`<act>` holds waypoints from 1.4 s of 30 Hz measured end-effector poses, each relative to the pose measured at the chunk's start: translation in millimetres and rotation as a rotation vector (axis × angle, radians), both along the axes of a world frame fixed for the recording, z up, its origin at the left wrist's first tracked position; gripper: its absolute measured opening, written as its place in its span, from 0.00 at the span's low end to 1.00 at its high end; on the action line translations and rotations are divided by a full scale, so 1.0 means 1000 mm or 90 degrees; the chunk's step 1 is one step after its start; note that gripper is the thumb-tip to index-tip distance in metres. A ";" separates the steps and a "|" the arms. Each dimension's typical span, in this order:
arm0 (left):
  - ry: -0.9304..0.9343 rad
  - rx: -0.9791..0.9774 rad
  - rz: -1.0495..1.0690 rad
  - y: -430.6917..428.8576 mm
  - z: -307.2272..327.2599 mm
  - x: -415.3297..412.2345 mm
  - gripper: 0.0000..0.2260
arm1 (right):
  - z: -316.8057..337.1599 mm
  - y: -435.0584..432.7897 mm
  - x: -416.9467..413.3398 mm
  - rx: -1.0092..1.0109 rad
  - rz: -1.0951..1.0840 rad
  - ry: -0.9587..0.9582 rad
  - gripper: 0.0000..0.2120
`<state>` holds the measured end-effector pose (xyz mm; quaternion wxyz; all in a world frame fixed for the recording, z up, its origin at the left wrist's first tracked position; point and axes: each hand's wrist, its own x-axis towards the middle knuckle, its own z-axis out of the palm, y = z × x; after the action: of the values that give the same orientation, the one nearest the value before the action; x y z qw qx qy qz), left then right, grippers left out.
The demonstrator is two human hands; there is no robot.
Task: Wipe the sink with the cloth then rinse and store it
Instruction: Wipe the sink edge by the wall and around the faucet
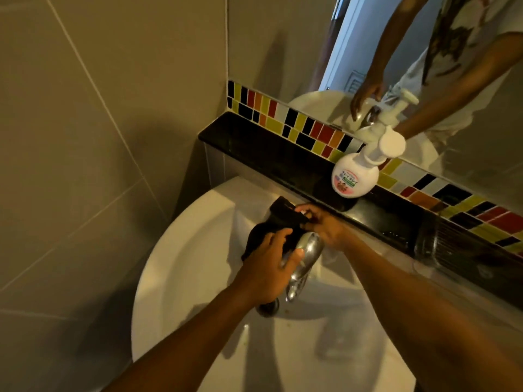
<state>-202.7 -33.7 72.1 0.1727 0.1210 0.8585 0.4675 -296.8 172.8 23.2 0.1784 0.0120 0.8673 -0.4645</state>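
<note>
A white round sink (pixel 181 264) fills the middle of the head view, with a chrome tap (pixel 302 261) at its back and a dark drain (pixel 267 308) below the spout. A black cloth (pixel 278 222) is bunched over the tap's rear. My left hand (pixel 271 267) grips the cloth's lower part beside the tap, thumb on the chrome. My right hand (pixel 319 222) pinches the cloth's upper edge from the right. Both forearms reach in from the bottom of the frame.
A white pump soap bottle (pixel 356 174) stands on the black ledge (pixel 254 145) behind the sink. Coloured mosaic tiles (pixel 300 125) and a mirror (pixel 396 66) rise above the ledge. A grey tiled wall (pixel 85 137) closes in on the left.
</note>
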 end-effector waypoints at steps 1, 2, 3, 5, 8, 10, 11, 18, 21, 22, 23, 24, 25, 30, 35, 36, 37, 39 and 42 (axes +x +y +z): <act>0.017 -0.013 -0.017 0.008 0.002 -0.001 0.24 | -0.002 0.003 0.004 0.006 0.014 0.049 0.19; 0.037 -0.028 -0.035 0.015 0.004 -0.001 0.24 | 0.000 0.004 0.007 0.039 0.030 0.092 0.17; 0.059 -0.049 -0.052 0.021 0.004 0.000 0.24 | -0.003 0.006 0.008 0.076 0.063 0.131 0.16; 0.107 -0.114 -0.069 0.034 -0.001 0.001 0.25 | -0.011 0.012 0.012 0.155 0.097 0.172 0.14; 0.151 -0.201 -0.075 0.045 -0.008 0.002 0.28 | -0.019 0.022 0.030 0.279 0.076 0.201 0.11; 0.163 -0.227 -0.076 0.047 -0.010 0.001 0.29 | -0.027 0.033 0.046 0.420 0.066 0.261 0.14; 0.174 -0.234 -0.077 0.047 -0.011 0.000 0.29 | -0.033 0.042 0.055 0.468 0.063 0.289 0.16; 0.185 -0.230 -0.091 0.045 -0.015 -0.004 0.29 | -0.044 0.077 0.114 0.555 -0.026 0.295 0.20; 0.175 -0.221 -0.080 0.048 -0.011 0.000 0.29 | -0.043 0.057 0.135 0.529 -0.095 0.236 0.19; 0.174 -0.221 -0.076 0.049 -0.009 0.002 0.29 | -0.044 0.046 0.141 0.503 -0.103 0.237 0.21; 0.177 -0.222 -0.073 0.050 -0.008 0.003 0.29 | -0.045 0.035 0.143 0.464 -0.101 0.254 0.23; 0.181 -0.230 -0.077 0.050 -0.007 0.004 0.29 | -0.045 0.026 0.144 0.409 -0.098 0.262 0.25; 0.187 -0.247 -0.089 0.050 -0.006 0.003 0.30 | -0.044 0.019 0.142 0.337 -0.105 0.248 0.27; 0.163 -0.299 -0.132 0.047 0.000 0.003 0.31 | -0.057 -0.016 0.141 0.150 -0.318 0.169 0.13; 0.138 -0.279 -0.131 0.046 0.000 0.001 0.31 | -0.073 -0.062 0.148 0.037 -0.467 0.240 0.12; 0.130 -0.278 -0.139 0.045 0.000 -0.001 0.31 | -0.075 -0.070 0.146 0.017 -0.505 0.236 0.17; 0.122 -0.276 -0.146 0.045 0.000 -0.002 0.31 | -0.073 -0.078 0.144 -0.022 -0.550 0.231 0.23; 0.107 -0.270 -0.153 0.044 0.001 -0.003 0.30 | -0.067 -0.092 0.140 -0.104 -0.638 0.212 0.31; 0.103 -0.270 -0.162 0.045 0.003 -0.004 0.30 | -0.056 -0.101 0.140 -0.144 -0.691 0.206 0.25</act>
<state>-206.6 11.2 75.4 0.1822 0.2263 0.9263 0.2400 -156.3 72.3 -32.9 -0.2203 0.3650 0.6980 -0.5754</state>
